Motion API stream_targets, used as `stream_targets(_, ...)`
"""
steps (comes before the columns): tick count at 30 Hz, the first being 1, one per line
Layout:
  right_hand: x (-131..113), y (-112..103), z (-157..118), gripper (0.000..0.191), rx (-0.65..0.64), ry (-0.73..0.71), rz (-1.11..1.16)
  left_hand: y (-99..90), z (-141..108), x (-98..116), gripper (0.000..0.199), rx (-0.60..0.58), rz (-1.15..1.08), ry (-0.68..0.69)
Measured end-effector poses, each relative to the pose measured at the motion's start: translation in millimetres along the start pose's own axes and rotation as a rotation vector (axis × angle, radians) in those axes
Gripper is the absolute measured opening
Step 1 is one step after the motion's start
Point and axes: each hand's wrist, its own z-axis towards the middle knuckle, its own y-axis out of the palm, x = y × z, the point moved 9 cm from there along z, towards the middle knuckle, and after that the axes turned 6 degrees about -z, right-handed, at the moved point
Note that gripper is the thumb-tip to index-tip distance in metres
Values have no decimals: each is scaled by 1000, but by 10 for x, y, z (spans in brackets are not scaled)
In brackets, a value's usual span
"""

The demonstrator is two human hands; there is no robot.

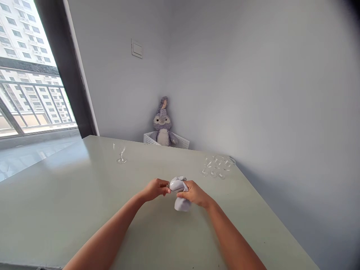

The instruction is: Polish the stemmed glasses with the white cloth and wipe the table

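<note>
Over the table, my left hand [156, 188] pinches a small clear goblet [176, 185] at its left end, where the stem seems to be. The goblet lies tilted on its side, with its bowl toward my right hand. My right hand [197, 193] is closed on a whitish cloth [182, 204], which wraps the bowl's far side and hangs below it. The goblet's rim is hidden by cloth and fingers. A second clear goblet [121, 153] stands upright farther off to the left. Three goblets [216, 165] stand grouped to the right.
The pale green table [70, 187] reaches toward the walls, with its right edge running beside the grey wall [267, 93]. Behind its far edge, a purple plush rabbit [163, 127] sits in a white perforated basket [181, 141]. A window [33, 82] is at the left.
</note>
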Motion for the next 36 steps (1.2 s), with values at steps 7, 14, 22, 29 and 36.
stream_targets(7,5,-175,51,23,106,116,219,-172,-38,291,42,343,251,147)
stream_targets(14,-143,-48,-57,24,-87,39,14,-133,-33,190,35,271,91,69)
stream_targets(22,-598,-164,-176,12,-195,-151,-310,403,-65,198,44,-317,-820,-97)
stream_targets(29,-517,-585,-148,28,236,-232,-439,249,-35,45,41,-192,-871,-136)
stream_targets(36,-777,-393,-238,33,469,-472,-1033,6,16,-237,33,135,-691,-229)
